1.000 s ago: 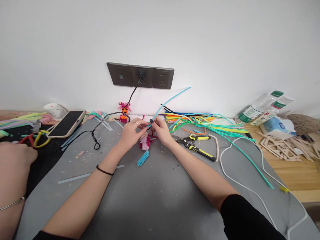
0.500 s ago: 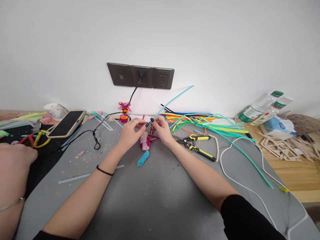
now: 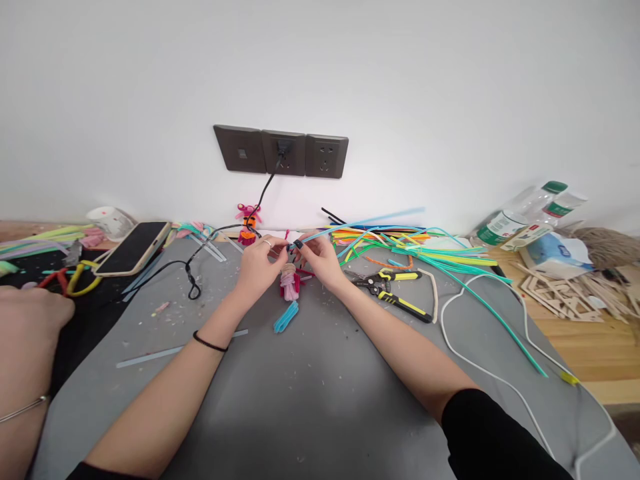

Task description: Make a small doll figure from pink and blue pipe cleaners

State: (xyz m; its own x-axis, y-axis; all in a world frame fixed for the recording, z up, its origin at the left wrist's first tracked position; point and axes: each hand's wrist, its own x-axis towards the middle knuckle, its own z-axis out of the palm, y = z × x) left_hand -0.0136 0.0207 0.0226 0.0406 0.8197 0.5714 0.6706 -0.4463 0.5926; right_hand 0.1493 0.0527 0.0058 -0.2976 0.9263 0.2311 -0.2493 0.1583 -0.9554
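Observation:
Between my fingertips is one end of a blue pipe cleaner (image 3: pixel 370 219), whose long free part slants up to the right. My left hand (image 3: pixel 261 267) pinches its end, with thumb and finger closed. Right beside it, my right hand (image 3: pixel 320 261) grips the same pipe cleaner, its fingertips nearly touching the left ones. Just below my fingers lies a pink and beige pipe-cleaner figure (image 3: pixel 289 285), its top partly hidden by my hands. A folded blue pipe-cleaner bundle (image 3: pixel 286 317) rests on the grey mat (image 3: pixel 310 400) nearer to me.
Yellow-black pliers (image 3: pixel 395 293) and many coloured pipe cleaners (image 3: pixel 450 257) lie to the right. A pink-orange figure (image 3: pixel 247 223) stands by the wall near a black cable (image 3: pixel 215 232). At left are a phone (image 3: pixel 134 249), scissors (image 3: pixel 80 277) and another person's hand (image 3: pixel 30 320).
The blue pipe cleaner's free end has swung down and to the right, from steep to nearly level. My hands have shifted only slightly at the fingertips.

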